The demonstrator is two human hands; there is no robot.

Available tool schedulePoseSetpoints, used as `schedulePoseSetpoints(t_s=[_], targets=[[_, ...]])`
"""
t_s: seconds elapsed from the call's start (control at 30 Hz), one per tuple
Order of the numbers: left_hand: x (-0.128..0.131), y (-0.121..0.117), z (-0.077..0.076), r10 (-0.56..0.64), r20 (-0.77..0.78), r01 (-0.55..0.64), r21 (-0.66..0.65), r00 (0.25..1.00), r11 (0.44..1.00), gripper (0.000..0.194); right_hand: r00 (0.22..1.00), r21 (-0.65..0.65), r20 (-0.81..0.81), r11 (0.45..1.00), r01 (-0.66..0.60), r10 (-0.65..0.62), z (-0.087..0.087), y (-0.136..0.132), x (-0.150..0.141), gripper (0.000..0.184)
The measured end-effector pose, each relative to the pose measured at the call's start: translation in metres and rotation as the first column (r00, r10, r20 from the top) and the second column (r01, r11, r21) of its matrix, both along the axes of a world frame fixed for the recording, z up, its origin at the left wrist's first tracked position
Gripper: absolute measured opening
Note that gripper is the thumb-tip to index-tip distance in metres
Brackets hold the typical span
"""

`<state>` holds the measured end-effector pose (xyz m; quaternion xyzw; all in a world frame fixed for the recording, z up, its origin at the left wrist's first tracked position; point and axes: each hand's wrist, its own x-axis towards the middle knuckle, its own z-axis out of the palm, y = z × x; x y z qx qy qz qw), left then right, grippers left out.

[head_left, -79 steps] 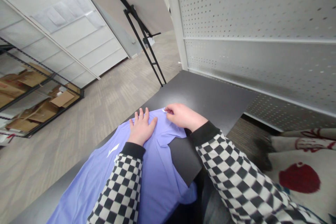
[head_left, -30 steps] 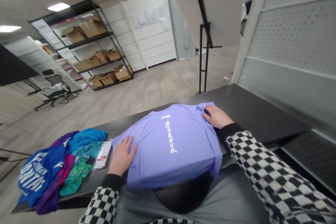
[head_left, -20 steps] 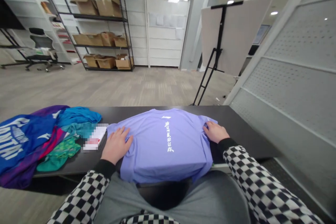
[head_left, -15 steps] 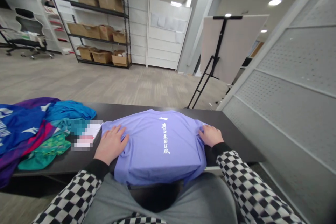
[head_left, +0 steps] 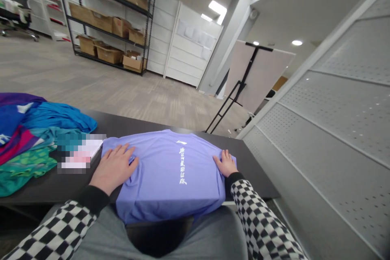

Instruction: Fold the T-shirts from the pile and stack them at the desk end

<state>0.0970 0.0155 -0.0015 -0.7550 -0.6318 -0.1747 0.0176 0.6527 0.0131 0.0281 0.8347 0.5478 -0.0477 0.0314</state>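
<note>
A lavender T-shirt (head_left: 158,174) with white lettering down its middle lies spread on the dark table (head_left: 258,166). Its bottom hem hangs over the near edge by my lap. My left hand (head_left: 117,166) rests on the left sleeve area, palm down with fingers spread. On the opposite sleeve, my right hand (head_left: 226,163) lies with its fingers stretched out over the fabric. Small creases run through the cloth beside both hands.
A pile of blue, purple and green clothes (head_left: 45,126) sits on the table's left, beside a partly blurred white paper item (head_left: 88,152). A grey perforated partition (head_left: 319,130) borders the right side. Beyond stand an easel (head_left: 234,97) and a shelf of cardboard boxes (head_left: 103,20).
My head view has tilted and turned, so the scene sits slanted and further left. My right hand's fingers look more spread on the sleeve. The T-shirt stays flat.
</note>
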Motion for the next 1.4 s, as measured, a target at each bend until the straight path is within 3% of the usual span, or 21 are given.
schedulePoseSetpoints(t_s=[0.57, 0.67, 0.8, 0.87, 0.93, 1.07, 1.27, 1.4], targets=[[0.002, -0.005, 0.006, 0.017, 0.081, -0.017, 0.003, 0.997, 1.0, 0.062, 0.997, -0.078, -0.007, 0.994, 0.077, -0.078, -0.004, -0.004, 0.033, 0.104], [-0.001, -0.007, 0.014, 0.032, 0.096, -0.033, 0.01, 0.995, 0.999, 0.054, 0.998, -0.087, -0.005, 0.994, 0.069, -0.069, 0.001, 0.0, 0.031, 0.106], [0.009, 0.001, 0.038, 0.074, 0.061, -0.072, -0.037, 0.995, 0.997, 0.048, 1.0, -0.022, 0.001, 1.0, -0.006, 0.006, 0.004, 0.01, 0.023, 0.103], [0.03, 0.009, 0.052, 0.002, 0.087, 0.003, -0.058, 0.996, 0.998, 0.05, 1.0, -0.02, -0.005, 1.0, -0.018, 0.018, 0.002, 0.013, 0.018, 0.1], [0.065, 0.02, 0.065, -0.162, 0.151, 0.176, -0.08, 0.975, 0.981, 0.054, 1.0, -0.035, -0.01, 0.999, -0.014, 0.014, -0.002, 0.013, 0.012, 0.099], [0.159, 0.042, 0.08, -0.464, 0.226, 0.499, -0.132, 0.856, 0.856, 0.056, 1.0, -0.018, -0.019, 1.0, -0.014, 0.014, -0.007, 0.008, 0.003, 0.1], [0.289, 0.091, 0.074, -0.617, 0.151, 0.635, -0.223, 0.772, 0.739, 0.067, 0.998, -0.024, -0.068, 1.0, -0.014, 0.013, 0.0, 0.003, -0.003, 0.104], [0.329, 0.128, 0.055, -0.637, 0.131, 0.643, -0.296, 0.76, 0.706, 0.07, 0.994, -0.036, -0.104, 0.999, -0.024, 0.02, 0.001, 0.001, -0.003, 0.106]])
